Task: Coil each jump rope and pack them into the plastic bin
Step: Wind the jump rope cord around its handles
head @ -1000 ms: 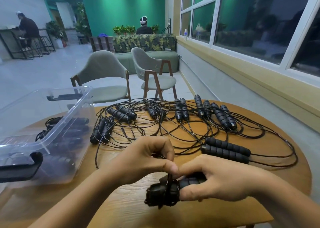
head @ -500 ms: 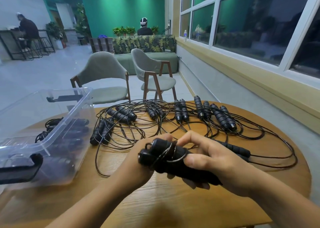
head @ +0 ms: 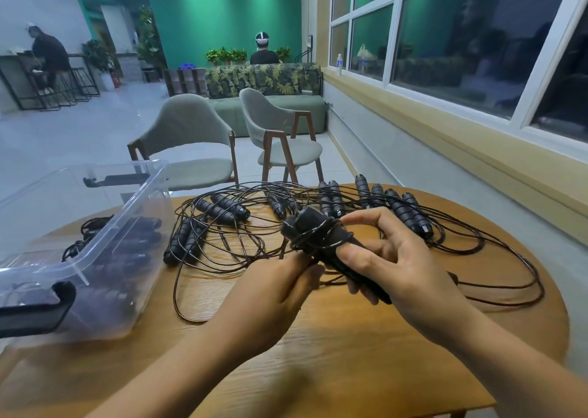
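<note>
A coiled jump rope [head: 315, 233], black handles bound together with cord wound round their top, is held above the round wooden table [head: 318, 354]. My right hand [head: 397, 268] grips the handles from the right, thumb on the wound cord. My left hand [head: 273, 293] pinches the cord just below the bundle on its left. Several loose jump ropes [head: 331, 201] lie tangled across the far half of the table. The clear plastic bin [head: 82, 258] stands at the left and holds several coiled ropes.
Two grey chairs [head: 191, 144] stand beyond the table's far edge. A window wall runs along the right. The bin has a black latch handle [head: 35, 312] on its near end. Two people are far off in the room.
The bundle was lifted from low over the near table edge and turned upright. My left hand dropped from beside the handles' top to the cord under the bundle.
</note>
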`<state>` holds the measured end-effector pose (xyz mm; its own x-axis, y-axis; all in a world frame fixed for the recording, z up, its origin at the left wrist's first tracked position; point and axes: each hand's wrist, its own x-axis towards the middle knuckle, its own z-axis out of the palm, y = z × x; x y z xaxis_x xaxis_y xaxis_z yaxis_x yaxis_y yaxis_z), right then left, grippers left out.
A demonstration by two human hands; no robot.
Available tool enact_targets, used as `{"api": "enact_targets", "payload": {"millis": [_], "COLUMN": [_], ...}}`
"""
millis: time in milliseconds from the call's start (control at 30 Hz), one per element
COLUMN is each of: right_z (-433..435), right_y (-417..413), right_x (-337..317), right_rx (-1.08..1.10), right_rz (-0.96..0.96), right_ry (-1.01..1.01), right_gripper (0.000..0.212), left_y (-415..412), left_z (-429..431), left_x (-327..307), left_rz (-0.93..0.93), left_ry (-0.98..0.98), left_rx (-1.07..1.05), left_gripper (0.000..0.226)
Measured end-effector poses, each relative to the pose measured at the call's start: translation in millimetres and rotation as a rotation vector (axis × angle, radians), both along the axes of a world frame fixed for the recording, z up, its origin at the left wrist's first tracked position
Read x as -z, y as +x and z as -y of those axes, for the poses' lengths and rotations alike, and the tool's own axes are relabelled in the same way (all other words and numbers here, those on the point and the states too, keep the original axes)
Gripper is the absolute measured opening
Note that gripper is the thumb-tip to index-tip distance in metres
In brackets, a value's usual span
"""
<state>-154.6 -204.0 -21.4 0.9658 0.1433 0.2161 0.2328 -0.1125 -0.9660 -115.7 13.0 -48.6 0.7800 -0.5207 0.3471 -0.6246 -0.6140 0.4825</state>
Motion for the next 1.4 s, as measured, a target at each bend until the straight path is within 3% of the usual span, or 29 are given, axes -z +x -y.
{"api": "enact_targets", "payload": {"millis": [167, 333, 433, 667, 900, 1000, 1233, 1400], "right_z": [1.1, 0.4, 4.5, 13.0, 8.9, 6.5, 2.8, 4.1], "right_y": [0.3, -2.1, 2.2, 12.1, 6.6, 4.5, -4.2, -2.9], "right_x": [1.4, 6.1, 4.2, 1.3, 0.8, 1.4, -7.0, -4.4], "right_rx": [0.138, 0.233, 0.265, 0.054, -0.191, -0.301, -0.543, -0.583], "right_rz": [0.081, 0.173, 0.159, -0.109, -0.191, -0.169, -0.185, -0.234], "right_ry": [-0.117, -0.311, -0.425, -0.71, -0.901, -0.884, -0.568, -0.287], "right_gripper": [0.043, 0.04, 0.041, 0.036, 0.051, 0.052, 0.017, 0.032], "left_y": [-3.1, 2.4, 4.9, 5.0, 3.0, -1.0, 7.3, 12.9], "left_z": [-3.9, -5.9, -7.4, -11.7, -8.7, -10.6, -11.3, -10.1], "left_x": [3.2, -2.3, -6.2, -4.9, -8.1, -9.9, -5.6, -7.7], "left_rz": [0.086, 0.126, 0.183, 0.302, 0.271, 0.095, -0.311, -0.344], "left_ry": [-0.003, 0.007, 0.06, 0.237, 0.179, 0.053, -0.246, -0.352], "left_rx": [0.016, 0.011, 0.007, 0.089, 0.231, 0.236, 0.346, 0.32], "left_gripper": [0.027, 0.014, 0.02, 0.033, 0.046, 0.049, 0.04, 0.046]}}
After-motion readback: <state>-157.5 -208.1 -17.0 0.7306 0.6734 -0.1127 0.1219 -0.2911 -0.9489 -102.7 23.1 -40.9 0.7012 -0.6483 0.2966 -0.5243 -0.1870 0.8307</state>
